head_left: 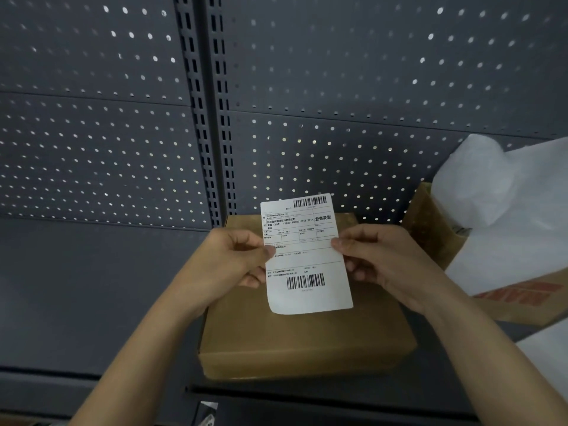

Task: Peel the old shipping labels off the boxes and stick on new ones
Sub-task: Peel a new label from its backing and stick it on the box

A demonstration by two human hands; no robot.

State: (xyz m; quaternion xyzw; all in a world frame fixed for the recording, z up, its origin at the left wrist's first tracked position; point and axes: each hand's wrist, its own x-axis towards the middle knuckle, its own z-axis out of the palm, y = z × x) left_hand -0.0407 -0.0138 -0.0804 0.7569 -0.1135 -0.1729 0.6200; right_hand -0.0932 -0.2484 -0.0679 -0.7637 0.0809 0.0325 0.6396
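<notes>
A white shipping label (305, 256) with two barcodes and printed text is held upright in the air above a flat brown cardboard box (307, 339). My left hand (233, 259) pinches the label's left edge between thumb and fingers. My right hand (378, 256) pinches its right edge at the same height. The label's lower left corner curls slightly. The box lies flat on a dark grey shelf (92, 302), and its visible top shows no label.
A dark pegboard back panel (123, 133) with a slotted upright (212, 118) rises behind the shelf. At the right stand another brown box (436, 229) and white foam wrap (504, 192), over a carton with red print (522, 293).
</notes>
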